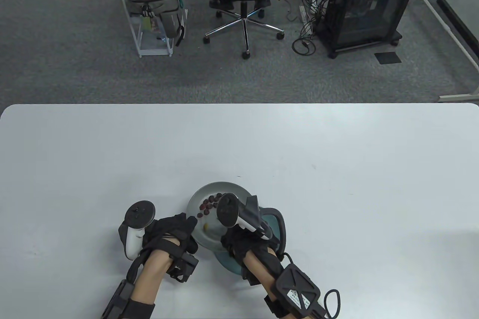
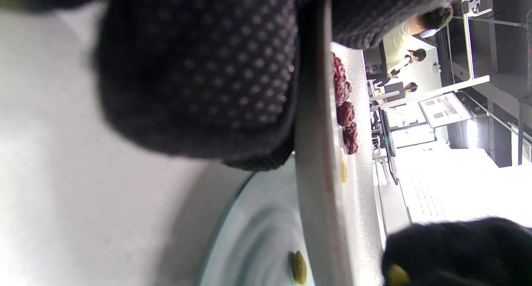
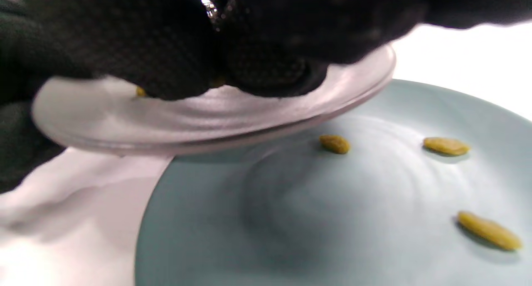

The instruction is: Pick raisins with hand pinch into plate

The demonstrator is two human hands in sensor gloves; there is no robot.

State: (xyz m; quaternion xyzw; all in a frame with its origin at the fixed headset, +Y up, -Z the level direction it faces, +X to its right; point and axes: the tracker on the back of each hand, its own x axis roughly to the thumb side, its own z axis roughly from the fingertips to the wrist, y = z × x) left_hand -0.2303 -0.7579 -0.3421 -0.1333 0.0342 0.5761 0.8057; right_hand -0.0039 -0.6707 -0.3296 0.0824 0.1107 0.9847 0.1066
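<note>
Low in the middle of the table view, two plates overlap on the white table. The grey plate is lifted at an angle and sits partly over a teal plate, whose rim shows to the lower right. The left hand holds the grey plate by its left rim; in the left wrist view its dotted fingers press against the plate's edge, which runs down the centre of that frame.

Dark red raisins cluster in the upper left part of the grey plate, with one yellow raisin a little below them, nearer the middle. The right hand reaches over the grey plate from the lower right. In the right wrist view its fingertips are drawn together at the top centre of the frame, pinched close on the plate's surface with a speck of yellow showing between them; whether a raisin is really gripped there I cannot tell.

Below, on the teal plate, three yellow-green raisins lie apart from one another across the right half of that frame.
</note>
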